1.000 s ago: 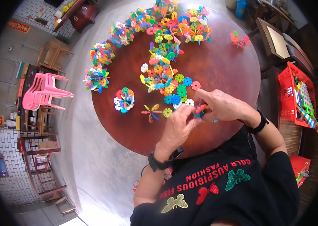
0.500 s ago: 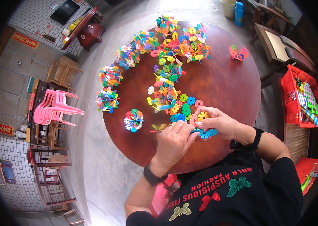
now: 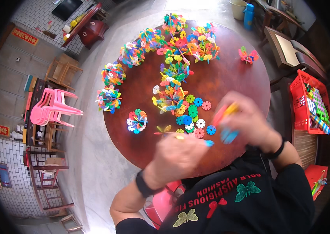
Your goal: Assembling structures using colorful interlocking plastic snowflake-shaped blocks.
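Note:
My right hand [image 3: 249, 124], smeared by motion, is closed on a joined cluster of plastic snowflake discs; a yellow disc [image 3: 232, 108] and a blue disc [image 3: 229, 136] show at its fingers. Apart from it, my left hand [image 3: 178, 156] pinches another blue disc [image 3: 209, 143], of which only a small part shows. Just beyond both hands, loose notched discs [image 3: 192, 111] in several colours lie on the round brown table [image 3: 141, 150]. Near my left fingers sits a small part-built piece [image 3: 164, 130] with yellow and red discs. A finished-looking multicoloured ball [image 3: 137, 121] rests left of it.
Several disc balls [image 3: 113, 73] curve along the table's far left edge, joining a row of clusters [image 3: 174, 73]. A small red and green piece [image 3: 247, 55] stands far right. Beside the table are a red basket [image 3: 303, 102] and pink plastic chairs [image 3: 53, 107].
My hands have parted: the right moved right with the disc cluster, the left slightly down and left with a blue disc. Loose white, pink and blue discs are now uncovered.

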Demonstrator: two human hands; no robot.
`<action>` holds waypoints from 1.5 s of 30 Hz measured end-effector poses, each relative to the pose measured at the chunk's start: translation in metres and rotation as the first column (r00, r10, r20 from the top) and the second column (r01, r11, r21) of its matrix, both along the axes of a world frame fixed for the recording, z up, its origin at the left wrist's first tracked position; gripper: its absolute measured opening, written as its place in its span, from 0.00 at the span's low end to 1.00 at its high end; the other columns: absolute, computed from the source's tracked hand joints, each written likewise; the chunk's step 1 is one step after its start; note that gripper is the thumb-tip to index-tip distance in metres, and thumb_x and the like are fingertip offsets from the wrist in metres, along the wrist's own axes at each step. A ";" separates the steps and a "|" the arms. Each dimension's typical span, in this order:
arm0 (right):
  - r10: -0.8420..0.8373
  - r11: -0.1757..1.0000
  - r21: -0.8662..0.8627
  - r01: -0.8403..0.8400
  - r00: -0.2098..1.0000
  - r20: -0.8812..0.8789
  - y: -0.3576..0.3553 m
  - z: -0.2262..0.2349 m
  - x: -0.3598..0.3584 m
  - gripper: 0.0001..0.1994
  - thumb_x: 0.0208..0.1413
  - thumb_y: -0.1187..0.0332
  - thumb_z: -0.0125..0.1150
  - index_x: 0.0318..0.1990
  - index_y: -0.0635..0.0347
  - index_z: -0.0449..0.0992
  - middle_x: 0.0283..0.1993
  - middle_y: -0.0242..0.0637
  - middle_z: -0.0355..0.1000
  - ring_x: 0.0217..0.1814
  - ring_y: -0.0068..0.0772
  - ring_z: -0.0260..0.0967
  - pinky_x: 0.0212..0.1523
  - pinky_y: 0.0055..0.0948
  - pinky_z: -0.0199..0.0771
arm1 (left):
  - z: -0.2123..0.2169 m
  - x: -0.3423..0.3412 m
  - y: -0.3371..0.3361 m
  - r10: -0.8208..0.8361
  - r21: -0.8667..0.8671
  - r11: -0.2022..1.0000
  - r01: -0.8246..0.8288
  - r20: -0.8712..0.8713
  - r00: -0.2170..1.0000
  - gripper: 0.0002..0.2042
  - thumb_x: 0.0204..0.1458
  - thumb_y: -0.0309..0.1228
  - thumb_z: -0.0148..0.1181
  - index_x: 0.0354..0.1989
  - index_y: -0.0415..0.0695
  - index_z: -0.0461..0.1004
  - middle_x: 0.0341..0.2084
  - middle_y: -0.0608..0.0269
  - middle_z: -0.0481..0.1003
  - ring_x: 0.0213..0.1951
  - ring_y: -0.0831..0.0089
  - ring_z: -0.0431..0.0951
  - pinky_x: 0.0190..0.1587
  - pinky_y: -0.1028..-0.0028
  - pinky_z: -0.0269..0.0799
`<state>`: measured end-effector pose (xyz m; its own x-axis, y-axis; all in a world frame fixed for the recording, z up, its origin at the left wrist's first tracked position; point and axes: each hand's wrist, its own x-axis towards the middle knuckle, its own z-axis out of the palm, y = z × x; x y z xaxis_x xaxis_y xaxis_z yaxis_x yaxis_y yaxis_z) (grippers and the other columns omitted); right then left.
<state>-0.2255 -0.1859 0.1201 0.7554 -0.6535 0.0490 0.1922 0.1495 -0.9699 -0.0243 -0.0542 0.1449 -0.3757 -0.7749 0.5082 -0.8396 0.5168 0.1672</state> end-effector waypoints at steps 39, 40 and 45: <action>0.053 0.547 -0.812 -0.202 0.977 -0.208 -0.003 -0.033 0.024 0.09 0.52 0.69 0.59 0.34 0.65 0.67 0.30 0.45 0.64 0.35 0.48 0.68 0.32 0.42 0.69 | -0.042 -0.011 -0.018 0.205 0.223 0.958 -0.181 -0.088 0.975 0.05 0.50 0.26 0.57 0.28 0.43 0.67 0.19 0.56 0.67 0.25 0.57 0.71 0.26 0.61 0.66; 0.064 0.484 -0.857 -0.176 0.984 -0.166 0.006 -0.023 0.021 0.09 0.52 0.69 0.58 0.33 0.64 0.66 0.30 0.44 0.63 0.33 0.47 0.68 0.29 0.40 0.70 | -0.028 -0.013 -0.009 0.189 0.149 0.972 -0.183 -0.025 0.982 0.07 0.48 0.28 0.59 0.25 0.45 0.65 0.18 0.60 0.66 0.24 0.63 0.72 0.25 0.64 0.66; 0.168 0.233 -0.916 -0.326 0.942 -0.292 0.035 0.066 -0.010 0.09 0.42 0.69 0.63 0.26 0.58 0.67 0.29 0.38 0.62 0.25 0.34 0.68 0.18 0.31 0.66 | 0.065 -0.020 0.035 -0.036 0.135 0.991 0.025 0.084 0.996 0.07 0.38 0.27 0.62 0.21 0.47 0.69 0.18 0.67 0.60 0.18 0.72 0.64 0.20 0.73 0.57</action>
<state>-0.2357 -0.1507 0.1858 0.9198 0.0214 0.3918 0.2154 -0.8621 -0.4586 -0.0439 -0.0191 0.2101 -0.4382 -0.8212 0.3657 -0.8381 0.5203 0.1641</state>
